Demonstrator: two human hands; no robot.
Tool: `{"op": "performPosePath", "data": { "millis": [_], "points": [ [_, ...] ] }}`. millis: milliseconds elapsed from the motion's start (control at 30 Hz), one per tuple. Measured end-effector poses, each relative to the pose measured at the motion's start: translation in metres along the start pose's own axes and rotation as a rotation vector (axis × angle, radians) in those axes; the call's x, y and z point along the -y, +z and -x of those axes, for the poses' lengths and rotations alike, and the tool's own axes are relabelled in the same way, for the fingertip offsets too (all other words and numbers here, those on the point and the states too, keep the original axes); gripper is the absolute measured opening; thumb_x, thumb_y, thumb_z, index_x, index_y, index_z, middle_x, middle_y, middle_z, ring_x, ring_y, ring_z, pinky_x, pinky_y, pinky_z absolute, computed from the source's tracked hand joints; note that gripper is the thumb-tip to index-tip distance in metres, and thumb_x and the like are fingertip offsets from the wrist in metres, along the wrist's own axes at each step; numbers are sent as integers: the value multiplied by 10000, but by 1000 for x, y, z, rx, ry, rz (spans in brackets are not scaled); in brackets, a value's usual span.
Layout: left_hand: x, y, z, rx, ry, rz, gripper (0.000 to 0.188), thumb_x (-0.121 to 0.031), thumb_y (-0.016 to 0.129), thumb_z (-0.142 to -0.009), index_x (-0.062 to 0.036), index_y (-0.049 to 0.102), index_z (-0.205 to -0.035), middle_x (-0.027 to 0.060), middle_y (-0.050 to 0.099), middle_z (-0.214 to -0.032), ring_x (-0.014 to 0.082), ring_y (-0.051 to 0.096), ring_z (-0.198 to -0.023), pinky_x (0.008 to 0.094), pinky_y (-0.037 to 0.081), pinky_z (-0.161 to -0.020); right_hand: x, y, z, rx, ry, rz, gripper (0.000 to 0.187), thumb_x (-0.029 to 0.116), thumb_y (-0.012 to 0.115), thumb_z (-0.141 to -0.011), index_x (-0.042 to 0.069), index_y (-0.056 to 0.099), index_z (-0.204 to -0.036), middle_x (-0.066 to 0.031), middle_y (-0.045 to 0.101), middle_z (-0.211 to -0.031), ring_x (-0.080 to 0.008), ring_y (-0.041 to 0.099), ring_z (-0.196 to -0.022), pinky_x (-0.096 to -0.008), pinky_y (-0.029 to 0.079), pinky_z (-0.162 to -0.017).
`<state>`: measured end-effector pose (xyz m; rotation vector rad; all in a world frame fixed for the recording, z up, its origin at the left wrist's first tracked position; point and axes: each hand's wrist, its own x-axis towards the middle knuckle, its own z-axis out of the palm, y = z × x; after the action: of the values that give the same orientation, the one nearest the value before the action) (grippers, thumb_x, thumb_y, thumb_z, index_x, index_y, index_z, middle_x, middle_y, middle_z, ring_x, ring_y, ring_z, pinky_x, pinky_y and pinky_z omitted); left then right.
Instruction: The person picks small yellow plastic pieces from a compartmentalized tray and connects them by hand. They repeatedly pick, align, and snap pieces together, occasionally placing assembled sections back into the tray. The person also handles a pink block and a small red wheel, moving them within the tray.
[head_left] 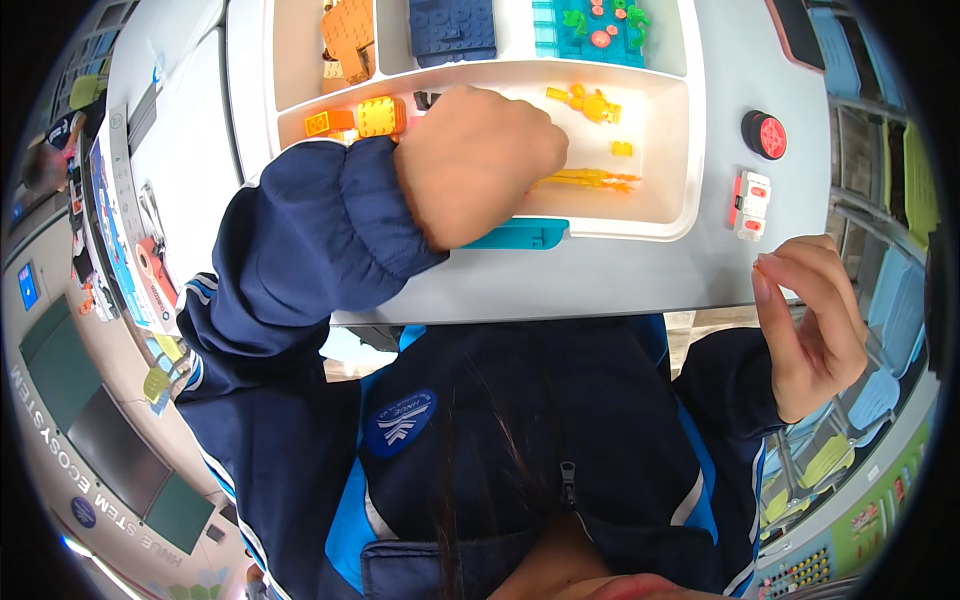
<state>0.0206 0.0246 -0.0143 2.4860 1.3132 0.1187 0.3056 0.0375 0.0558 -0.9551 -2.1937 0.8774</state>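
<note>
Head view: left hand (480,160) curls over tray (660,150), right hand (820,345) pinches; both holds unclear.

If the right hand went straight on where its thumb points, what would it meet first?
Probably the white-and-red toy piece, though how high the right hand hovers is unclear.

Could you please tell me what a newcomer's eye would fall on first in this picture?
Probably the left hand first, reaching into the near compartment of the white tray at top centre, among yellow and orange toy bricks. Next, the teal brick plate stands out in the tray's far right compartment. The red-and-black disc also catches the eye, right of the tray.
</note>
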Motion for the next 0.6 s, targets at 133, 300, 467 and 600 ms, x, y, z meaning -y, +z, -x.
{"op": "performPosePath", "data": {
  "millis": [133, 300, 467, 600],
  "points": [
    [2, -1, -8, 61, 63, -102, 80, -159, 709, -779, -80, 714, -765, 78, 667, -742, 255, 653, -675, 358, 514, -625, -1, 2, 1, 2, 5, 4, 260, -168, 665, -662, -77, 662, -906, -165, 618, -837, -236, 577, -727, -299, 435, -646],
    [3, -6, -16, 109, 90, -113, 109, -162, 679, -780, -68, 697, -727, 116, 653, -700, 268, 646, -657, 373, 503, -612, -1, 0, 2, 34, 18, 19, 249, -161, 670, -689, -71, 666, -921, -162, 620, -846, -231, 583, -730, -293, 439, -644],
    [7, -10, -18, 135, 135, -158, 102, -151, 679, -755, -50, 686, -743, 137, 641, -677, 280, 643, -645, 380, 505, -631, 0, 3, 4, 19, 28, -9, 248, -157, 674, -707, -68, 666, -938, -161, 622, -856, -227, 587, -732, -285, 440, -644],
    [11, -9, -18, 131, 180, -133, 110, -152, 685, -747, -47, 676, -780, 135, 641, -677, 286, 643, -647, 379, 509, -650, 1, 3, 5, 19, 10, -15, 249, -156, 676, -708, -63, 665, -940, -161, 621, -863, -224, 586, -736, -286, 440, -647]
  ]
}}
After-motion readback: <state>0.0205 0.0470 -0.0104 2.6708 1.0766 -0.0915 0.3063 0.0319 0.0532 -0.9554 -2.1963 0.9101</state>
